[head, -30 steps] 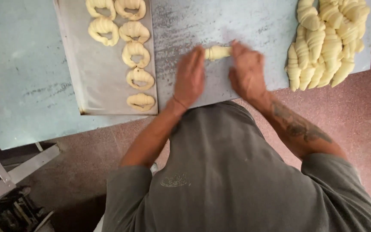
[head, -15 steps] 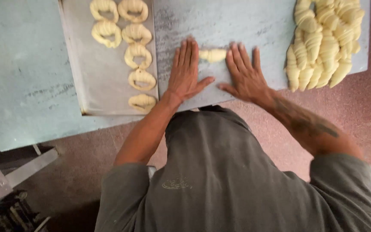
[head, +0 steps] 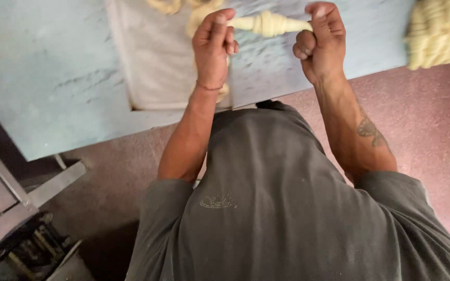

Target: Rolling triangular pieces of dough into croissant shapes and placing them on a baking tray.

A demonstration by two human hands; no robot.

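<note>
Pale rolled dough piece (head: 270, 23) stretches between left hand (head: 213, 44) and right hand (head: 321, 40), each grip pinching one end, top centre of frame, above the table (head: 53, 78) and baking tray (head: 157, 67).

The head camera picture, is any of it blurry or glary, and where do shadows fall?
Head view: soft, even light, no strong glare; the dough roll between the left hand and right hand is fairly sharp; the pile of rolled dough at the right edge is smeared by blur; deep shadow lies under the table, lower left.
</note>
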